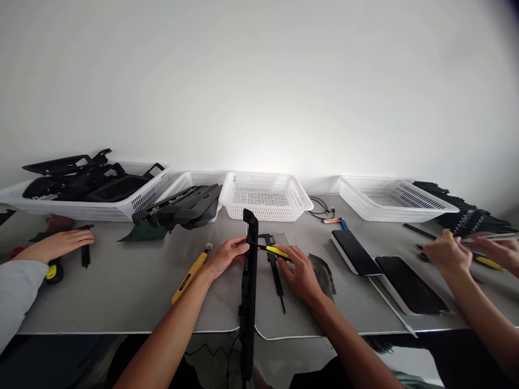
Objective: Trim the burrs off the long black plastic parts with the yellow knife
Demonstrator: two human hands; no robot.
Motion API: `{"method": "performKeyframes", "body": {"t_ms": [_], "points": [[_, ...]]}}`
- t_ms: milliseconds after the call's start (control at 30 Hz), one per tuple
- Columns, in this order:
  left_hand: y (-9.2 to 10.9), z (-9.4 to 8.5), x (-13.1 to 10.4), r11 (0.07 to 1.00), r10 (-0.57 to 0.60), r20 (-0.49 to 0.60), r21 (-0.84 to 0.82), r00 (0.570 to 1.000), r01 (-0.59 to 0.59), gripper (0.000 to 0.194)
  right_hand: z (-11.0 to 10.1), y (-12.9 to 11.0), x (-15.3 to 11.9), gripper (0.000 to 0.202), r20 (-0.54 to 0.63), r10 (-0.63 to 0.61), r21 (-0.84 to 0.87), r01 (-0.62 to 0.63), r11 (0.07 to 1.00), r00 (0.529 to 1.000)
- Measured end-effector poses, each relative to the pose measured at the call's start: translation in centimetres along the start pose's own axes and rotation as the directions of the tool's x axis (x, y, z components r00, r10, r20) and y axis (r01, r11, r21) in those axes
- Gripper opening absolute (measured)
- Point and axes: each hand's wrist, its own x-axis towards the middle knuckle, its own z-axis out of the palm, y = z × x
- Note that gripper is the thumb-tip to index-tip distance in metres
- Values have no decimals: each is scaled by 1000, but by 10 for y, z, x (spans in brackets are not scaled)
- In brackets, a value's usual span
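Note:
My left hand [227,256] is closed on the side of a long black plastic strip-shaped part [248,302], which stands on end toward me and reaches past the table's front edge. In my right hand [302,273] is a yellow-and-black utility knife [277,251]. Its blade end points left and meets the part near my left fingers; whether it touches cannot be told. Beneath the knife lies a black caliper [275,273] on the table. A yellow handheld tool [190,278] with a metal tip rests left of my left hand, and a crumpled grey cloth [323,274] lies beside my right wrist.
White baskets stand along the wall: one with black plastic parts [156,186], another [265,210] in front of me, a third [399,213] further right. Dark long parts [190,205] lean over a basket. Two phones [357,253] lie right. Co-workers' hands [60,245] work at both sides.

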Motion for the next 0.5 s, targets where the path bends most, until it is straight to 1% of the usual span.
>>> {"method": "performKeyframes", "body": {"t_ms": [133,300,367,500], "points": [[-7,-2,2,1000,-12,49,-23,999,13,77,0,-1,-2,35,22,-13,36,12,999,1000],[-8,-2,2,1000,1,49,-20,999,0,76,-1,-3,-2,35,19,11,16,-11,1000,1000],[-8,-2,1,1000,8,60,-15,998,-7,76,0,-2,-1,35,0,15,-4,-15,1000,1000],[-9,-3,2,1000,14,71,-9,997,-14,78,2,2,-1,35,-80,42,-32,-45,999,996]]}}
